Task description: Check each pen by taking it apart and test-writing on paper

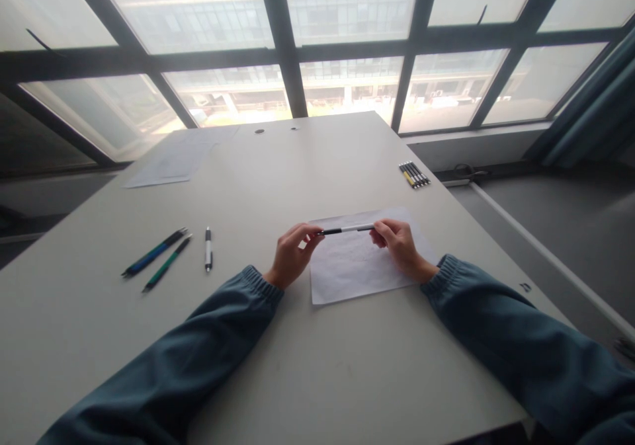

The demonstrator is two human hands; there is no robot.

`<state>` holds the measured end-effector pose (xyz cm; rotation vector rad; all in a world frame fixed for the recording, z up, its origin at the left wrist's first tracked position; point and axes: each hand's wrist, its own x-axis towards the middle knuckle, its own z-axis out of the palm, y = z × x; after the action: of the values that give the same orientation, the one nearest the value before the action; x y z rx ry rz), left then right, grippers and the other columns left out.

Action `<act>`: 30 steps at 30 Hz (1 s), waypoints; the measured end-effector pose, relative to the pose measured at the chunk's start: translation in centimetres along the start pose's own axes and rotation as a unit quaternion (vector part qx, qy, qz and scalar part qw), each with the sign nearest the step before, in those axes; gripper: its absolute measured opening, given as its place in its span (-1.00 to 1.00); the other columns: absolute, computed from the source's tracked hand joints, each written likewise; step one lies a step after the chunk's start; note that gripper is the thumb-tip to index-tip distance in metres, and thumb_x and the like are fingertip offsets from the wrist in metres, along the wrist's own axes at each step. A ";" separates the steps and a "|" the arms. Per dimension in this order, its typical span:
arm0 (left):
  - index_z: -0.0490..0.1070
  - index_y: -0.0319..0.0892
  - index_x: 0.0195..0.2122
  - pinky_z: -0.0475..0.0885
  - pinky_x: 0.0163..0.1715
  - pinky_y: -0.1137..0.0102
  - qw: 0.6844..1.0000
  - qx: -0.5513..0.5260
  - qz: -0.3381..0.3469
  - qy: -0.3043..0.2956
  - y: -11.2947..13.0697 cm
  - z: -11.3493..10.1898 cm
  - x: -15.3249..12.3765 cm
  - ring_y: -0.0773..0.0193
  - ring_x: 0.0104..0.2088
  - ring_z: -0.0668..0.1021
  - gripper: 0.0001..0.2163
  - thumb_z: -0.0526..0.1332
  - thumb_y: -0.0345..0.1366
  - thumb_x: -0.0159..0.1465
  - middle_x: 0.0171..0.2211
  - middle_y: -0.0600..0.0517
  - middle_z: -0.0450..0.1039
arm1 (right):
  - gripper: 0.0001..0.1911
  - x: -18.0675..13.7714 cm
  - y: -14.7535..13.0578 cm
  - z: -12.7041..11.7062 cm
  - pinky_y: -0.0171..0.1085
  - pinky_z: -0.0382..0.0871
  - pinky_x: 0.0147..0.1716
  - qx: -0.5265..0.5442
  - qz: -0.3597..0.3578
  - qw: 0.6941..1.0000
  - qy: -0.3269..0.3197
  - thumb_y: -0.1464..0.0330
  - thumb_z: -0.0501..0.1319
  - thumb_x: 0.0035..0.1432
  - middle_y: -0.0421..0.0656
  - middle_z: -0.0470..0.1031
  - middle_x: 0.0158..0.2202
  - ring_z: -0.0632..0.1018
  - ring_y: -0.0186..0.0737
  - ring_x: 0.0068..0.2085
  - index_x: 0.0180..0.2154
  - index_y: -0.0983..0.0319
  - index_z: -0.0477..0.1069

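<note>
Pen (pixel 347 229) is held over the paper (pixel 347 276), its ends pinched by the left hand (pixel 294 250) and right hand (pixel 401 246); probably light, stiff and smooth, it is best gripped near either end.

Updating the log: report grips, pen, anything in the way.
Left grip and right grip: pinching opposite ends of black-and-white pen. Pen: held over paper. No obstruction seen; other pens lie apart.

Pen (pixel 347 229) between hands (pixel 292 252), paper (pixel 347 270) beneath, loose pens (pixel 167 264) left, pen row (pixel 415 174) far right, window (pixel 347 8) behind table (pixel 288 372)
</note>
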<state>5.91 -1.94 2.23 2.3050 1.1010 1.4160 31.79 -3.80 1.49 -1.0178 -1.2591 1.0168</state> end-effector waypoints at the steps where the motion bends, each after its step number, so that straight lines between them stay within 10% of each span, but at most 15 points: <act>1: 0.52 -0.16 -0.25 0.47 -0.35 0.44 1.000 0.001 0.007 0.000 0.0 0.0 0.0 0.36 -0.42 0.51 -0.88 0.27 -0.24 0.34 -0.40 0.03 0.53 | -0.58 0.0 0.0 0.0 -0.33 0.16 -0.57 0.000 0.001 1.000 -0.001 0.14 0.22 0.22 -0.21 0.38 -0.63 0.30 -0.39 -0.59 -0.55 0.28 0.46; 18: 0.37 -0.17 -0.53 0.34 -0.41 0.42 0.996 0.003 0.003 -0.087 -0.2 -0.3 -0.3 0.34 -0.54 0.46 -0.53 -0.02 -0.07 0.48 -0.59 0.05 0.41 | -0.67 0.0 0.0 -0.1 -0.33 0.18 -0.55 -0.008 -0.014 0.999 -0.036 0.20 0.21 0.20 -0.23 0.40 -0.59 0.32 -0.37 -0.56 -0.53 0.25 0.42; 25: 0.48 -0.15 -0.02 0.47 -0.26 0.38 0.998 -0.041 -0.009 -0.055 -0.4 -0.2 -0.2 0.27 -0.29 0.58 -0.68 0.17 -0.04 0.39 -0.28 -0.03 0.58 | -0.65 0.0 -0.3 0.0 -0.32 0.17 -0.56 -0.010 -0.017 1.000 -0.023 0.21 0.20 0.21 -0.23 0.37 -0.61 0.31 -0.38 -0.57 -0.56 0.25 0.40; 30: 0.46 -0.14 -0.05 0.50 -0.25 0.36 0.999 -0.029 0.004 -0.015 -0.1 -0.2 0.0 0.28 -0.32 0.60 -0.70 0.33 -0.10 0.28 -0.29 -0.01 0.59 | -0.65 0.1 -0.1 0.0 -0.32 0.16 -0.57 -0.001 -0.016 1.000 0.008 0.19 0.21 0.20 -0.24 0.36 -0.62 0.30 -0.37 -0.58 -0.55 0.24 0.41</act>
<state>5.68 -1.89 2.24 2.2853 1.0295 1.3938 31.80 -3.75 1.65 -1.0027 -1.2599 0.9797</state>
